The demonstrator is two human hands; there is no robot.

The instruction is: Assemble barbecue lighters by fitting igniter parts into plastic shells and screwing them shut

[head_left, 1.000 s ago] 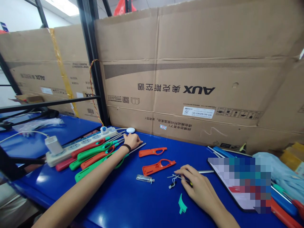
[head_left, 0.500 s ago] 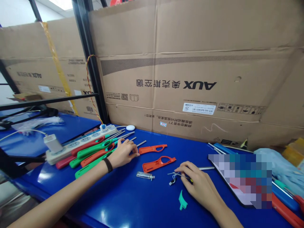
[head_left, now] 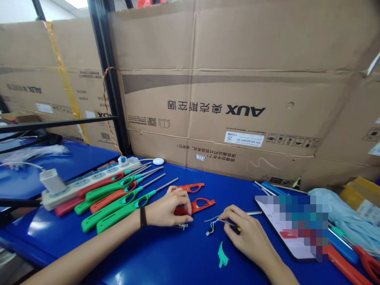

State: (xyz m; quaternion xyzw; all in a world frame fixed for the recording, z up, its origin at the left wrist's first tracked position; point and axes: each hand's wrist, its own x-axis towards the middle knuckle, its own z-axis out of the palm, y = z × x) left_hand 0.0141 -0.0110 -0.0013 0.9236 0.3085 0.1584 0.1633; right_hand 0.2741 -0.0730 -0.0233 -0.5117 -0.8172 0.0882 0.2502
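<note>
My left hand [head_left: 169,208] rests on the blue table [head_left: 166,257], fingers curled over the near orange lighter shell half [head_left: 203,205] and the small clear fuel tube [head_left: 181,226], gripping the shell's left end. A second orange shell half [head_left: 192,186] lies just behind it. My right hand [head_left: 243,231] pinches a thin wire assembly [head_left: 213,226] with a small black tip and a slim metal tube [head_left: 252,213]. A small teal trigger piece [head_left: 222,256] lies in front of both hands.
Several finished green, orange and red long-nosed lighters [head_left: 113,196] lie at the left beside a white power strip [head_left: 89,182] with a charger [head_left: 52,181]. A blurred tablet [head_left: 292,223], blue and red lighters [head_left: 350,253] and cloth sit at the right. Large cardboard boxes [head_left: 237,99] wall the back.
My left hand has drawn back from the finished lighters near the power strip and come to the orange shell half and clear tube. My right hand has hardly moved.
</note>
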